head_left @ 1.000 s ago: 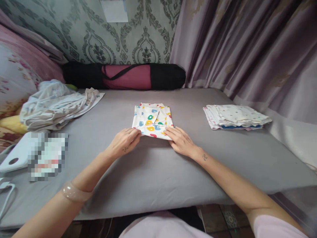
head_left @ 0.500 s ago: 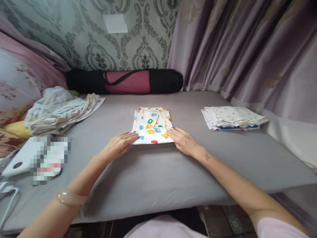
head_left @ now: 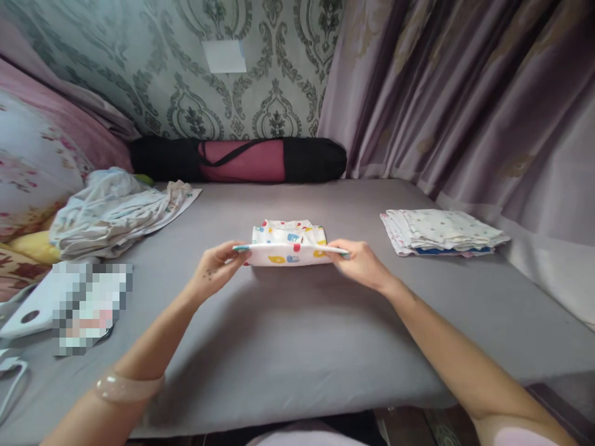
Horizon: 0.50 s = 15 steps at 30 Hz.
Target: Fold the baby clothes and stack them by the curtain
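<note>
A small white garment with red, yellow and blue prints lies partly folded in the middle of the grey bed surface. Its near edge is lifted off the sheet while the far part rests flat. My left hand pinches the left corner of that raised edge, where a bit of teal trim shows. At the right corner, my right hand grips the same edge, also by teal trim. The raised flap hides part of the garment behind it.
Right of the garment sits a stack of folded clothes. Rumpled clothes lie at left, above a white board-like object and a cable. A black and maroon bag lies along the wall beside the curtain.
Both hands were resting flat on the garment's near corners. Now they are closed on its near edge and hold it raised. The view has tilted slightly upward.
</note>
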{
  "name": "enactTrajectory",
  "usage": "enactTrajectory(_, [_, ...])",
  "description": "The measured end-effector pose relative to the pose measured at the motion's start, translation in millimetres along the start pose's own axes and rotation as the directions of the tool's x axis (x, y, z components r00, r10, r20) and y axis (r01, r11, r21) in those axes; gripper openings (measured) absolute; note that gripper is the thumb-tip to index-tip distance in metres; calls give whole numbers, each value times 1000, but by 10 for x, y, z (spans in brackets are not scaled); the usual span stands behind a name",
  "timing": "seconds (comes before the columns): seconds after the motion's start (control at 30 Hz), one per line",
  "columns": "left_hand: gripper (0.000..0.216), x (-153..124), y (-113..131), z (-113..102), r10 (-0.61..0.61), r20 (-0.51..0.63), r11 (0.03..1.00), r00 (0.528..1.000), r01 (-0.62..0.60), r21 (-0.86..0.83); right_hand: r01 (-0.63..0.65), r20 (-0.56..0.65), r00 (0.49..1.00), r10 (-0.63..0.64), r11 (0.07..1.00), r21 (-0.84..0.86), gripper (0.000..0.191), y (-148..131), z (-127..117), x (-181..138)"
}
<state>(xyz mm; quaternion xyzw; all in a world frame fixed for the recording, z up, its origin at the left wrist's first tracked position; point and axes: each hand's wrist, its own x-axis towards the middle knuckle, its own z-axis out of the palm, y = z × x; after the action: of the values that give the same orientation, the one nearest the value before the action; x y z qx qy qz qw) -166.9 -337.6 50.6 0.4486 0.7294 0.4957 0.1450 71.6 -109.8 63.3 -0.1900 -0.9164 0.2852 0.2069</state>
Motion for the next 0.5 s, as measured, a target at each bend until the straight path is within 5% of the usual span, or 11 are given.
enactTrajectory(0.1, [35,312,-45,143,-82,-147,967,986,43,-252,-105,-186,973,137,979,172,36,118,127,372])
enactTrajectory(0.2, [37,601,-98,264,-144,-228,941,963,62,-333,-141,-298,930,215,958,250,43,248,288,715])
enactTrajectory(0.37, [35,959,-336,428,-238,-236,949,942,174,-263,-294,-348,876,335,941,166,43,465,538,1112])
enactTrajectory(0.5, [32,1107,-570,519,-373,-284,925,883,376,-47,-456,-235,861,451,889,38,38,628,689,1250])
